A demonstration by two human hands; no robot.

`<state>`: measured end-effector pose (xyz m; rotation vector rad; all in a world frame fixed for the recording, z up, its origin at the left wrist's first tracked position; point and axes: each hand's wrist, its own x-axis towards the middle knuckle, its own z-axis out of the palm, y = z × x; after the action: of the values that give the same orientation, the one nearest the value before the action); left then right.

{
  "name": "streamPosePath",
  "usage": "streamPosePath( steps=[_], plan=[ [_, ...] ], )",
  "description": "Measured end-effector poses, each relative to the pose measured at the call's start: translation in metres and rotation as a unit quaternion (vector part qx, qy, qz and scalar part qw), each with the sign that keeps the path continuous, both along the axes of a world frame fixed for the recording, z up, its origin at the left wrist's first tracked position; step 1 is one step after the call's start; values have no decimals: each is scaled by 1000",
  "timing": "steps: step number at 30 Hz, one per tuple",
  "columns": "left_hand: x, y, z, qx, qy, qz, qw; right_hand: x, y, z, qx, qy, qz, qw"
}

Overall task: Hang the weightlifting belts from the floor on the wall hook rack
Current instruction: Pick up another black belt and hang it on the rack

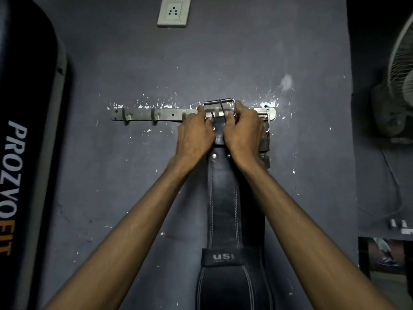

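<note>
A black leather weightlifting belt (pixel 224 198) with white stitching and a "USI" tag hangs down the grey wall. Its steel buckle (pixel 220 103) sits at a hook of the metal hook rack (pixel 165 114). My left hand (pixel 195 135) grips the buckle end of the belt from the left, and my right hand (pixel 243 130) grips it from the right, fingers curled over the strap just below the buckle. A second belt's buckle (pixel 267 124) and dark strap hang on the rack's right end, mostly hidden behind my right hand.
Two bare hooks (pixel 126 117) stand on the rack's left part. A black padded bag (pixel 20 153) marked "PROZOFIT" fills the left edge. A wall socket (pixel 173 12) is above. A fan (pixel 400 81) and its cable hang at the right.
</note>
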<state>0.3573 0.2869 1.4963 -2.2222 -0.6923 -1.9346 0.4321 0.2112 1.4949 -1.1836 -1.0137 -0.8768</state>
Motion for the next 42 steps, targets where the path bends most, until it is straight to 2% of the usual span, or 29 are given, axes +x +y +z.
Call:
streamPosePath(
  steps=[5, 8, 15, 19, 23, 33, 42],
  plan=[
    [7, 17, -17, 2, 0, 8, 1000, -1, 0, -8, -89, -42, -140, 985],
    [3, 19, -33, 11, -1, -11, 1000, -7, -3, -17, -119, -62, -187, 973],
    [-23, 13, -50, 19, 18, -64, 998, -24, -15, -42, -84, -14, -83, 993],
    [-44, 7, -82, 3, 55, -103, 993, -43, -26, -67, -91, 5, -29, 995],
    [-68, -3, -123, -20, 56, -149, 987, -69, -43, -98, -111, 32, -7, 993],
    [-122, -27, -278, -97, 135, -220, 961, -93, -68, -225, -188, 78, 3, 979],
    [-146, -48, -488, -289, 210, -209, 910, -67, -88, -422, -296, 194, 55, 934]
  ],
)
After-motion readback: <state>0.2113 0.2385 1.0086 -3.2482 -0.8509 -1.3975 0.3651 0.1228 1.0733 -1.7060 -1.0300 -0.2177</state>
